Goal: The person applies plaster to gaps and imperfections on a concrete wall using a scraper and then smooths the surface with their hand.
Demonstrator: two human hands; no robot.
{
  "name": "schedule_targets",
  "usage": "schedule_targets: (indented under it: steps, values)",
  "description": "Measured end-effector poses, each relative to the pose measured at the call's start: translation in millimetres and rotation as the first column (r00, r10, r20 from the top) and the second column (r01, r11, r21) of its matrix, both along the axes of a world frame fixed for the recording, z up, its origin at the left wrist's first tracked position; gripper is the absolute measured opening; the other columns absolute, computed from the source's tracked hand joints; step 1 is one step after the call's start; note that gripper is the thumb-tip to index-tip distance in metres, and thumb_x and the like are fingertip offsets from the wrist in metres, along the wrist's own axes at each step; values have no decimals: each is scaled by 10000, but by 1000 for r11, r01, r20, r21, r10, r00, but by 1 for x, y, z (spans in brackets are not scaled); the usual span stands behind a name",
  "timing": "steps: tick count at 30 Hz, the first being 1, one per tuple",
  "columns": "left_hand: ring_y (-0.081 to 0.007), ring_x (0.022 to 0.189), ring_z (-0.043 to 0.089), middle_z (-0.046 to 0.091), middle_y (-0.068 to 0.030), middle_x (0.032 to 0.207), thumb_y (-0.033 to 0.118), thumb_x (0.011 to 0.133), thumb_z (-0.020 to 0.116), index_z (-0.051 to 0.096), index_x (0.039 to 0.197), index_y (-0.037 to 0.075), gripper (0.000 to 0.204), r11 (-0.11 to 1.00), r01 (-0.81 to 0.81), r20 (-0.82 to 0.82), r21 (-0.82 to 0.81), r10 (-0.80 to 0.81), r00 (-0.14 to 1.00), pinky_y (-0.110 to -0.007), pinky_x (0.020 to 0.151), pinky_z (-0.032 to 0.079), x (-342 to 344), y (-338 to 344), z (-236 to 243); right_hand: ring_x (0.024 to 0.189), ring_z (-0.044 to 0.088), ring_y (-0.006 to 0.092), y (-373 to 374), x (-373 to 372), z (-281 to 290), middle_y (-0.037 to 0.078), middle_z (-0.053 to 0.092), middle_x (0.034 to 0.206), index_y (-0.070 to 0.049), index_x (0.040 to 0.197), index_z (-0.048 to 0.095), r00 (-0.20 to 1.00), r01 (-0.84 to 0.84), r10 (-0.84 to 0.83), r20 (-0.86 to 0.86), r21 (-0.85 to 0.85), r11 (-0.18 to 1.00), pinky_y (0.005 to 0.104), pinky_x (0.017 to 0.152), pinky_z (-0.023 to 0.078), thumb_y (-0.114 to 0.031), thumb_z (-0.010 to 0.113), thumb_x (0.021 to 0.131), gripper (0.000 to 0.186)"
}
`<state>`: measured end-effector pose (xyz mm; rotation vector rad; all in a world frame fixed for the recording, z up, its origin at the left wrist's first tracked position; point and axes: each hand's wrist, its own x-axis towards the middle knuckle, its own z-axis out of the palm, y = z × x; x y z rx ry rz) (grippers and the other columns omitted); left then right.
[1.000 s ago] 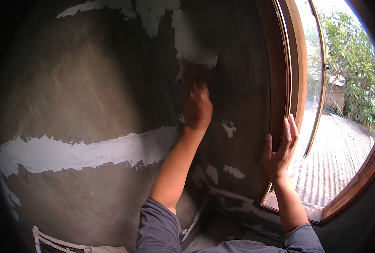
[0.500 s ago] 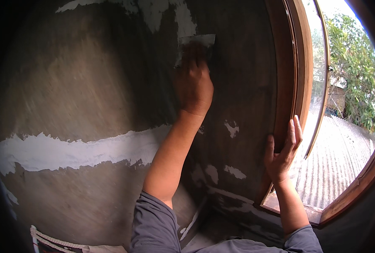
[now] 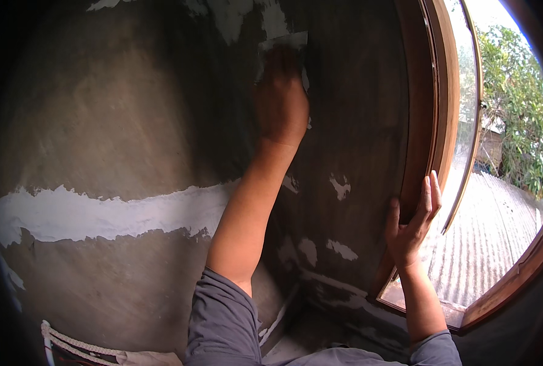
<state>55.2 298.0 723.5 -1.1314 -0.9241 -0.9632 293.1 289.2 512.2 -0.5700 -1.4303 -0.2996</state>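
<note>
My left hand (image 3: 282,113) reaches up the dark grey wall (image 3: 351,122), closed around a putty knife (image 3: 288,40). Only the knife's wide, pale blade shows above my fingers, lying against the wall; its grip is hidden by my hand. White filler (image 3: 275,19) marks the wall just above the blade, and thin smears show beside my hand. Lower on the right, my right hand (image 3: 410,235) rests against the brown wooden window frame (image 3: 419,122), fingers stretched up and thumb apart, holding nothing.
A broad band of white filler (image 3: 112,213) crosses the wall on the left, with smaller patches (image 3: 341,249) nearer the window. The glazed window sash (image 3: 466,122) stands swung outward, over a corrugated roof (image 3: 485,238). A rope-edged bag (image 3: 100,352) is at the lower left.
My left hand has moved slightly up the wall with the putty knife, and a white smear now shows to the right of it. The right hand stays on the frame.
</note>
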Motion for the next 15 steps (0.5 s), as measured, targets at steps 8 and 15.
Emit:
schedule_targets:
  steps: [8, 15]
  values:
    - [-389, 1050, 635, 628, -215, 1148, -94, 785, 540, 604, 1164, -30, 390, 987, 49, 145, -156, -26, 989, -447, 818, 568, -30, -9, 47, 1366, 385, 434, 1, -2, 0, 284, 363, 1467, -1, 1475, 331, 999, 40, -40, 9, 0, 999, 513, 1118, 350, -96, 648, 905, 658]
    - [-379, 1152, 592, 608, -219, 1241, -9, 852, 521, 570, 1250, -4, 400, 999, 5, 77, 40, -8, 997, -456, 922, 528, -96, 31, 36, 1358, 389, 434, -3, -7, -3, 291, 360, 1473, -4, 1483, 315, 998, 47, -48, 32, 17, 999, 521, 1119, 333, -96, 651, 900, 679]
